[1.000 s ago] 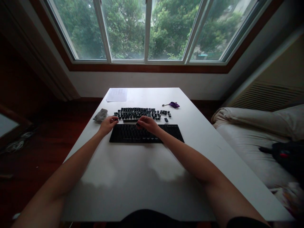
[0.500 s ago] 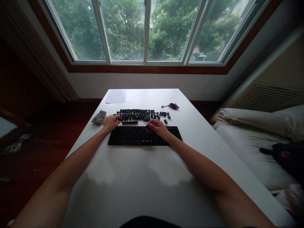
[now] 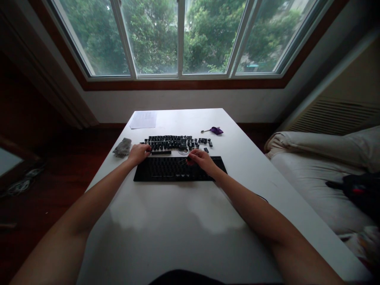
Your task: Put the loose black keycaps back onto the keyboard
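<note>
A black keyboard [image 3: 172, 174] lies across the white table, with most of its keycaps off. Over its right half, my right hand [image 3: 203, 159] is closed in a pinch on a thin wire keycap puller [image 3: 182, 160], its wire ends pointing left above the board. Behind the keyboard, loose black keycaps [image 3: 168, 141] lie in rough rows, and a long spacebar [image 3: 161, 152] is in front of them. My left hand [image 3: 139, 153] rests at the left end of these rows, just past the keyboard's far left corner. Its fingers are curled together; what they hold is too small to tell.
A crumpled grey cloth [image 3: 122, 147] sits left of my left hand. Paper sheets [image 3: 143, 119] lie at the table's far left corner. At the back right is a small brush with a purple piece [image 3: 216, 130]. A pale sofa [image 3: 308, 174] stands to the right.
My right hand has shifted slightly right with the keycap puller, uncovering a thin ring behind the keyboard. My left hand has stayed at the keycap rows.
</note>
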